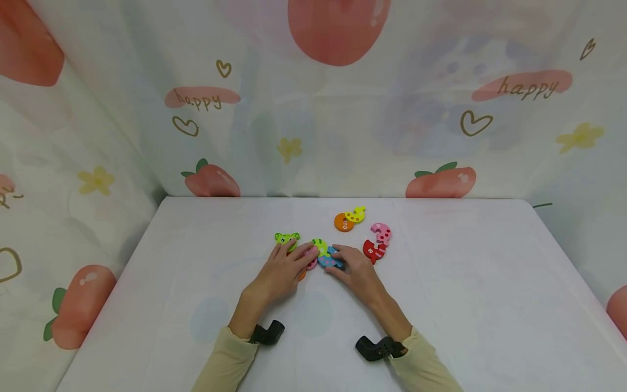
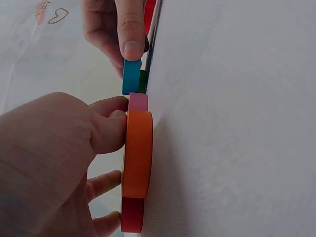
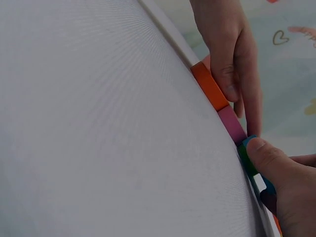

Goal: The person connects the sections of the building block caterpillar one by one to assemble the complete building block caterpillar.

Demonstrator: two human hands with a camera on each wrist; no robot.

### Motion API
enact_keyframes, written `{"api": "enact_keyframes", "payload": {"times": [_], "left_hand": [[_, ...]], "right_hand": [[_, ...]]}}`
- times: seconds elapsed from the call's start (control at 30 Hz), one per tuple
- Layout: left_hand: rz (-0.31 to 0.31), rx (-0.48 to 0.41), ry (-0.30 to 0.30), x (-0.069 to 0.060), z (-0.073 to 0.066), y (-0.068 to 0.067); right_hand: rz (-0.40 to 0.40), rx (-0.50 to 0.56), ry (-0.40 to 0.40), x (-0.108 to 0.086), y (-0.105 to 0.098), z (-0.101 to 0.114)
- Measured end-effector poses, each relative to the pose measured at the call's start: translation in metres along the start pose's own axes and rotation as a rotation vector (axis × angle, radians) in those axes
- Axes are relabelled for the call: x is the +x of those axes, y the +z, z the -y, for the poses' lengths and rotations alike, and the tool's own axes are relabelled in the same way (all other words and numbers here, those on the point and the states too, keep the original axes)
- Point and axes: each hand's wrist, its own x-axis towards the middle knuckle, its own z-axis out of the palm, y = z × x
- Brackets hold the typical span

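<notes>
My left hand (image 1: 281, 275) lies with its fingers spread over a row of flat puzzle pieces. Around it show a green animal-head piece (image 1: 286, 238), a pink piece (image 1: 311, 265) and an orange piece (image 2: 138, 153); a red piece (image 2: 132, 216) is visible in the left wrist view. My right hand (image 1: 360, 275) pinches a spotted blue piece (image 1: 327, 262) between thumb and fingers, close beside the pink one. In the left wrist view the blue piece sits slightly higher than a dark green edge (image 2: 143, 81). A striped light-green piece (image 1: 319, 245) lies just behind the blue one.
Beyond the right hand lie a red piece (image 1: 372, 251) and a spotted pink piece (image 1: 383, 233), end to end. Farther back, a yellow piece (image 1: 356, 216) touches an orange round piece (image 1: 342, 223). A printed curtain (image 1: 343, 136) hangs behind the white table (image 1: 470, 294).
</notes>
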Motion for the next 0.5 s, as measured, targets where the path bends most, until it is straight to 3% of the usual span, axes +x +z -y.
{"api": "enact_keyframes", "payload": {"times": [0.33,0.5], "left_hand": [[0.016,0.003,-0.003,-0.0001,0.0005,0.0003],[0.004,-0.002,0.002,-0.0003,0.0006,0.0004]], "right_hand": [[-0.014,-0.013,-0.027,-0.0004,-0.0008,0.0006],[0.019,0.003,0.004,0.0001,-0.0013,0.0000]]}}
